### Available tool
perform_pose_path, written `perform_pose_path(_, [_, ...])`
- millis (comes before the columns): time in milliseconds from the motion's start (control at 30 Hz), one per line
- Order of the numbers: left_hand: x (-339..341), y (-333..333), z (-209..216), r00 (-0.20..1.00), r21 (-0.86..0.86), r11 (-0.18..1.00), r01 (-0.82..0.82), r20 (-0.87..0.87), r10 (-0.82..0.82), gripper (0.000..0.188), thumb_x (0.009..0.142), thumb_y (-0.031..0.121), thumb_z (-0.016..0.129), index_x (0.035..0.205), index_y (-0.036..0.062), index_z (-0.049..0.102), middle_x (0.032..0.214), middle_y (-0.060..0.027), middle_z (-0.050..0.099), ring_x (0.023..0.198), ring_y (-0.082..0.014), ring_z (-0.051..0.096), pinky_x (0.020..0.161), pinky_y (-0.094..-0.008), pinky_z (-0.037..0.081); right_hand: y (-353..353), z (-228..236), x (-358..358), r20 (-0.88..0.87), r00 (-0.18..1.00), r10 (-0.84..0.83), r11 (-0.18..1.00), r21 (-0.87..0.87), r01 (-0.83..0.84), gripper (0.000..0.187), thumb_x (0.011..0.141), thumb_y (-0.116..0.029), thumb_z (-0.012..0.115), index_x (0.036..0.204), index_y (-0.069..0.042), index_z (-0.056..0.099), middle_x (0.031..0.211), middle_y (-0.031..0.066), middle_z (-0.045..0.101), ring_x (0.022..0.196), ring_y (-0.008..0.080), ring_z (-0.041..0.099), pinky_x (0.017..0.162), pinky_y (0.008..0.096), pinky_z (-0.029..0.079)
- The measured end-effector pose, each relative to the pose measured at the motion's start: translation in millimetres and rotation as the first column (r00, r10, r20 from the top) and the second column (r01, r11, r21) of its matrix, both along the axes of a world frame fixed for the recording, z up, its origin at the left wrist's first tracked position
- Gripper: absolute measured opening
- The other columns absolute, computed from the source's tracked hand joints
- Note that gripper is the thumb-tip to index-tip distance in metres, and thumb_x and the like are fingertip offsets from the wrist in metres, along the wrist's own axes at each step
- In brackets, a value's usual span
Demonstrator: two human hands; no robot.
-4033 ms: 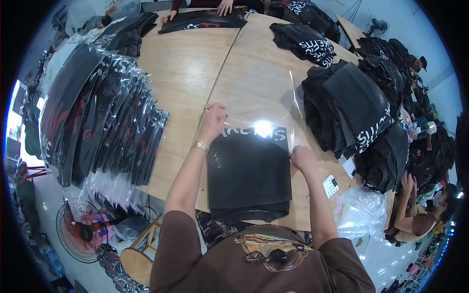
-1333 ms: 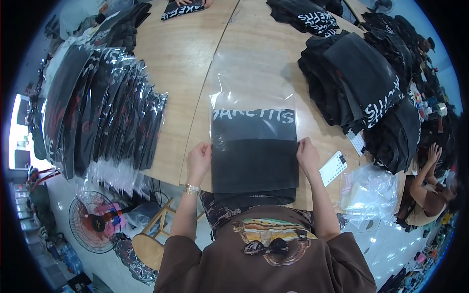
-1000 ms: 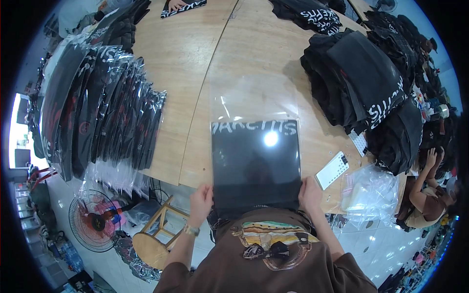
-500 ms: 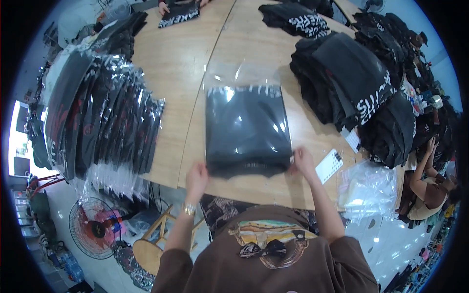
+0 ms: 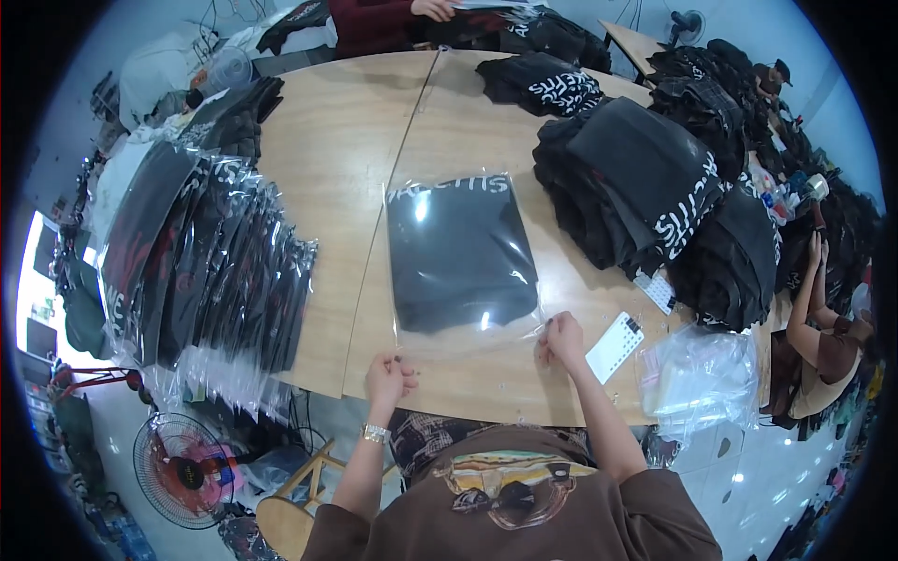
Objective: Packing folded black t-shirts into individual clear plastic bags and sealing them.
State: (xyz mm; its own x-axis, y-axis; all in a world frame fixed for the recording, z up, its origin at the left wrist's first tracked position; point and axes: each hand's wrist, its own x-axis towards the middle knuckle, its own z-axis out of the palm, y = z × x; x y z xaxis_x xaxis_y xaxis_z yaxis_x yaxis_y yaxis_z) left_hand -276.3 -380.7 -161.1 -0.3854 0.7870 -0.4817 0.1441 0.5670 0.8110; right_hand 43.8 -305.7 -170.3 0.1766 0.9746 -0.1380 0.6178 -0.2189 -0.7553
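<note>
A folded black garment [image 5: 463, 257] with white lettering along its far edge lies flat inside a clear plastic bag [image 5: 468, 344] in front of me. The garment reaches close to the bag's far end, and a strip of bare plastic shows at the near end. My right hand [image 5: 561, 340] pinches the bag at its near right corner. Close to the near left corner, my left hand [image 5: 389, 378] has loosely bent fingers set apart, with nothing visible in them.
Bagged black garments [image 5: 215, 271] stand in a row on the left of the wooden table [image 5: 327, 122]. Folded garments [image 5: 627, 178] are heaped at right, near a white card [image 5: 615, 348] and clear bags [image 5: 702, 379]. A co-worker's hand [image 5: 433, 9] handles garments across the table.
The garment has slid farther into the bag, filling its far end. My left hand has come off the bag's corner and opened. Across the table, the co-worker has lifted the dark garment away.
</note>
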Motion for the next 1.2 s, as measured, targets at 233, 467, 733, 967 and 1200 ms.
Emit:
perform_pose_path(233, [3.5, 17.6, 23.1, 0.999, 0.066, 0.998, 0.024, -0.035, -0.022, 0.015, 0.091, 0.016, 0.043, 0.094, 0.0030, 0.049, 0.069, -0.0063, 0.060, 0.049, -0.0140, 0.060, 0.037, -0.0222, 0.043, 20.0, 30.9, -7.0, 0.009, 0.998, -0.067, 0.998, -0.001, 0.067, 0.023, 0.088, -0.016, 0.041, 0.084, 0.003, 0.052, 0.056, 0.0163, 0.057, 0.041, 0.0223, 0.057, 0.040, 0.0358, 0.045])
perform_pose_path(467, [-20.3, -26.6, 34.8, 0.957, -0.177, 0.942, 0.285, -0.011, -0.291, 0.022, 0.085, 0.022, 0.054, 0.089, 0.0011, 0.059, 0.069, -0.0064, 0.063, 0.054, -0.0128, 0.061, 0.044, -0.0232, 0.047, -29.8, 57.5, -12.4, 0.512, 0.857, -0.058, 0.998, 0.053, 0.036, 0.009, 0.082, -0.009, 0.050, 0.087, -0.002, 0.053, 0.084, 0.0176, 0.059, 0.077, 0.0343, 0.059, 0.065, 0.0416, 0.047])
perform_pose_path(733, [-11.1, -26.1, 35.6, 0.930, -0.207, 0.919, 0.335, -0.087, -0.358, 0.024, 0.082, 0.024, 0.057, 0.087, 0.0009, 0.063, 0.074, -0.0072, 0.065, 0.056, -0.0115, 0.060, 0.045, -0.0223, 0.046, -47.2, 53.6, -105.0, 0.094, 0.752, 0.652, 0.715, 0.253, -0.652, 0.011, 0.078, -0.011, 0.060, 0.087, -0.006, 0.056, 0.084, 0.0113, 0.058, 0.076, 0.0282, 0.061, 0.065, 0.0366, 0.048])
perform_pose_path(967, [-10.5, -38.0, 21.5, 0.950, -0.022, 0.964, 0.266, 0.174, -0.258, 0.020, 0.088, 0.020, 0.050, 0.079, 0.0041, 0.058, 0.063, 0.0005, 0.055, 0.047, -0.0057, 0.048, 0.038, -0.0190, 0.035, -64.4, 22.5, -170.6, -0.062, 0.684, 0.726, 0.678, 0.227, -0.699, 0.010, 0.077, -0.013, 0.061, 0.085, -0.006, 0.058, 0.084, 0.0117, 0.058, 0.078, 0.0284, 0.061, 0.066, 0.0379, 0.047])
perform_pose_path(1200, [-7.5, -40.6, 8.4, 0.961, 0.105, 0.979, 0.172, 0.200, -0.190, 0.023, 0.088, 0.022, 0.054, 0.074, 0.0049, 0.059, 0.053, 0.0050, 0.046, 0.043, -0.0023, 0.039, 0.038, -0.0192, 0.028, -61.1, 20.0, -172.3, -0.043, 0.652, 0.757, 0.648, 0.179, -0.741, 0.011, 0.076, -0.011, 0.059, 0.085, -0.006, 0.057, 0.084, 0.0142, 0.057, 0.076, 0.0324, 0.058, 0.066, 0.0399, 0.046])
